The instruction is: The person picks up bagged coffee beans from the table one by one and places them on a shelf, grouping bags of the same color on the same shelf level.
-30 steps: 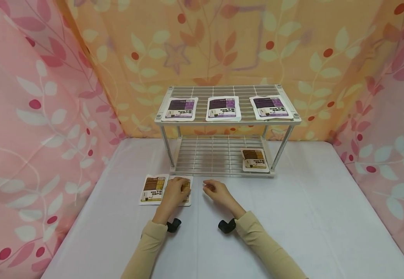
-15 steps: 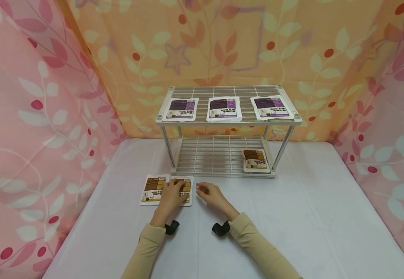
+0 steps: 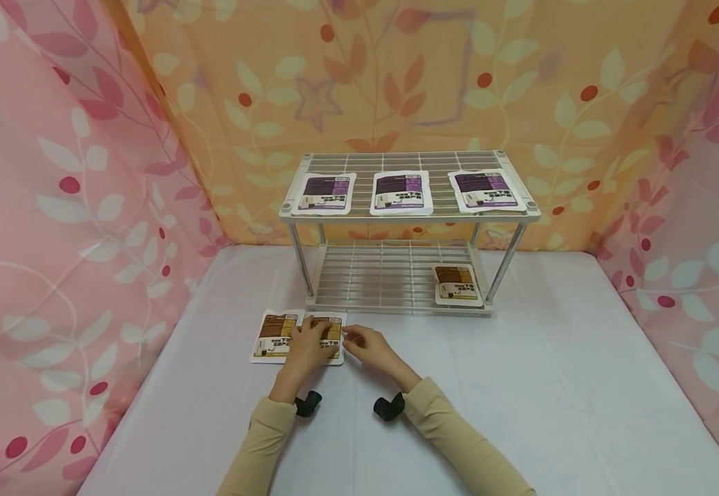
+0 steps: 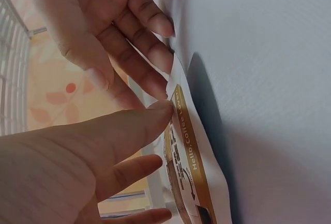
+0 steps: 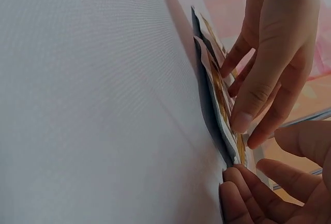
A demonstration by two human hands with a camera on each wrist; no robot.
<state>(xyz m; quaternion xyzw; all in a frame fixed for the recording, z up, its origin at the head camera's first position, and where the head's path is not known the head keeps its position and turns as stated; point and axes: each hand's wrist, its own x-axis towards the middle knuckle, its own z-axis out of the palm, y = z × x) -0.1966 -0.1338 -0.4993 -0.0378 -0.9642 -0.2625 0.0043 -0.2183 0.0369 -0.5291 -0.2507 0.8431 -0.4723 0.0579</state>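
Observation:
Two coffee packets, white with brown and gold print, lie side by side on the table; the left-hand packet (image 3: 272, 337) is partly overlapped by the left wrist and hand. My left hand (image 3: 305, 350) rests its spread fingertips on the right-hand packet (image 4: 199, 182), thumb near its edge. My right hand (image 3: 371, 349) is at that packet's right side, fingertips right at its edge in both wrist views. Its fingers are loosely bent, and the thumb (image 5: 302, 138) stands apart from the packet. The packet's edge is slightly raised, with a shadow under it.
A white two-tier wire rack (image 3: 390, 219) stands behind the hands. Three purple-printed packets lie on its upper shelf, including a middle one (image 3: 401, 193). On the lower shelf's right end lies one brown-printed packet (image 3: 457, 284). Patterned curtains (image 3: 359, 76) enclose the white table (image 3: 520, 358).
My right hand has moved left to the edge of the right-hand packet. My left hand has spread its fingers and shifted slightly on top of that packet.

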